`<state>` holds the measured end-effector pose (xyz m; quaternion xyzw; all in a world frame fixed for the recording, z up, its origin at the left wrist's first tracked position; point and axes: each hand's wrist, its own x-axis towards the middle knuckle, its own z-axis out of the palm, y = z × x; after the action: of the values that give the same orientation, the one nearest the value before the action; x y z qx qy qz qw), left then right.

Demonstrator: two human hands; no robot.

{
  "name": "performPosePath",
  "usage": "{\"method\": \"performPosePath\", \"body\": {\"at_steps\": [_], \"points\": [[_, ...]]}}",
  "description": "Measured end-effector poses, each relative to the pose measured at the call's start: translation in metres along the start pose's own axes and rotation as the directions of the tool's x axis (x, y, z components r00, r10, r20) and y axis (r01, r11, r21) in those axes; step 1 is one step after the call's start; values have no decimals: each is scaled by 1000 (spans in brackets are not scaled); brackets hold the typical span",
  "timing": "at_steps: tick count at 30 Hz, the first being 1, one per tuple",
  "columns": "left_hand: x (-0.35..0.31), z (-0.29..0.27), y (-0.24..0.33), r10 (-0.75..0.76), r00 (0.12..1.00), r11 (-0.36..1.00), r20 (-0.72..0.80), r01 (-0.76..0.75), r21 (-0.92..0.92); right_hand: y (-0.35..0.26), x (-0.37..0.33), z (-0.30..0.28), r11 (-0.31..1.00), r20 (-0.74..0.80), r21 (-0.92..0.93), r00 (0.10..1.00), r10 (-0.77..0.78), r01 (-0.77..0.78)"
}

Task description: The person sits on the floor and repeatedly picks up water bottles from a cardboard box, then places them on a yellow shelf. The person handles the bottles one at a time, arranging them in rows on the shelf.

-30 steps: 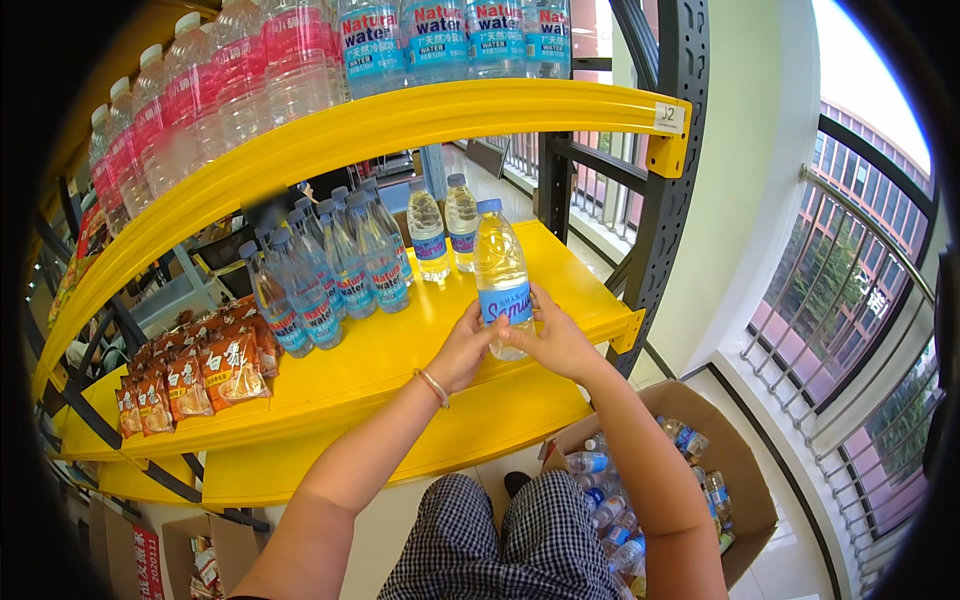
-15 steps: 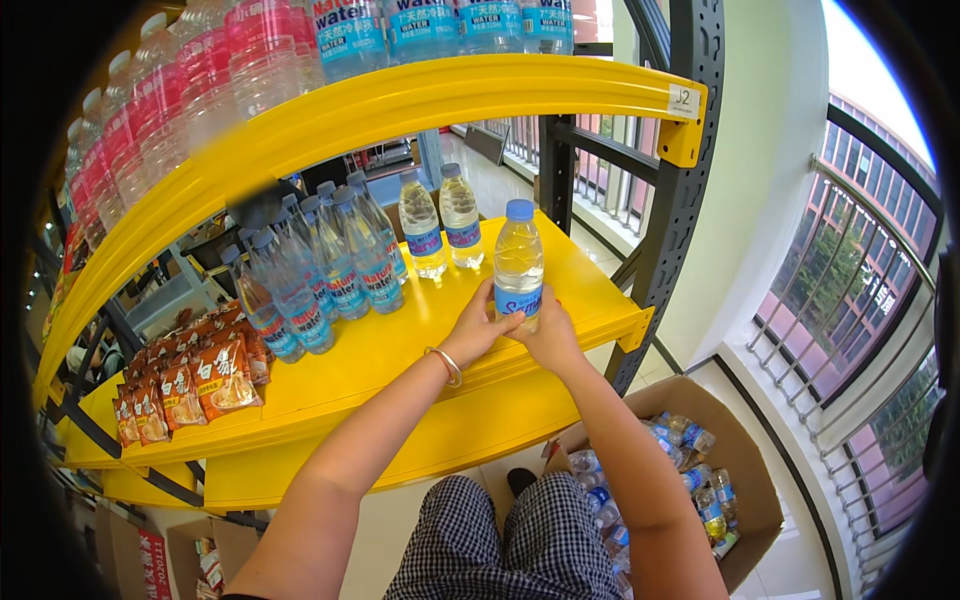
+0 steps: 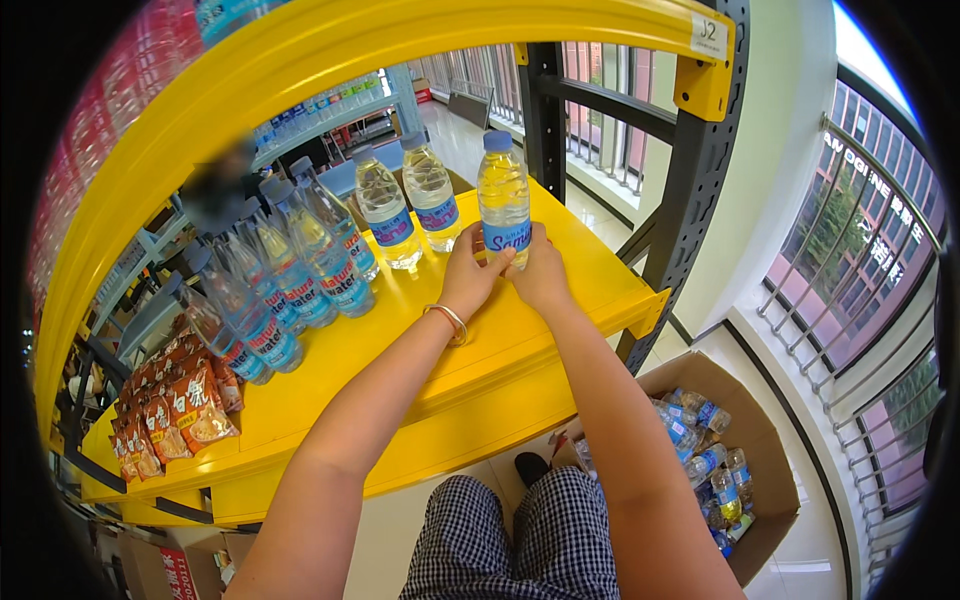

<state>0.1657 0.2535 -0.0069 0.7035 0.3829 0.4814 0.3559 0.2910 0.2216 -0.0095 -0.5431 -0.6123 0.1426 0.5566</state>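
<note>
Between my two hands stands an upright clear water bottle [image 3: 503, 195] with a blue cap and a blue label. My left hand [image 3: 474, 268] grips its lower left side, and my right hand [image 3: 541, 270] grips the lower right. The bottle is over the yellow shelf [image 3: 440, 340]; whether its base touches the shelf is hidden by my hands. Just left of it stand two similar water bottles, one nearer [image 3: 432, 190] and one farther left [image 3: 386, 210]. Several slimmer water bottles [image 3: 330, 245] form a group further left.
Orange snack packets [image 3: 195, 400] line the shelf's left end. A black upright post [image 3: 690, 200] and a yellow upper beam [image 3: 420, 45] frame the shelf. On the floor at right, a cardboard box [image 3: 765, 480] holds several bottles. Railings [image 3: 800, 290] and windows lie beyond.
Both hands have carried the water bottle farther in over the shelf, nearer the two similar bottles. My view has shifted closer to the shelf.
</note>
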Motion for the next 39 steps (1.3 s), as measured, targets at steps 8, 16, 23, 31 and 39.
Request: {"method": "performPosePath", "body": {"at_steps": [8, 16, 23, 31, 39], "points": [[27, 25, -20, -17, 999, 976, -37, 8, -217, 24, 45, 19, 996, -42, -80, 998, 43, -46], [38, 29, -32, -47, 997, 995, -68, 41, -89, 46, 87, 43, 975, 54, 165, 988, 145, -152], [36, 22, -30, -72, 997, 997, -35, 72, -21, 18, 80, 39, 612, 299, 609, 861, 413, -505], [25, 25, -10, -45, 993, 993, -106, 56, 104, 37, 79, 42, 993, 125, 73, 989, 79, -89], [21, 29, -14, -9, 987, 978, -162, 42, 205, 31, 78, 41, 998, 181, -64, 983, 19, -7]]}}
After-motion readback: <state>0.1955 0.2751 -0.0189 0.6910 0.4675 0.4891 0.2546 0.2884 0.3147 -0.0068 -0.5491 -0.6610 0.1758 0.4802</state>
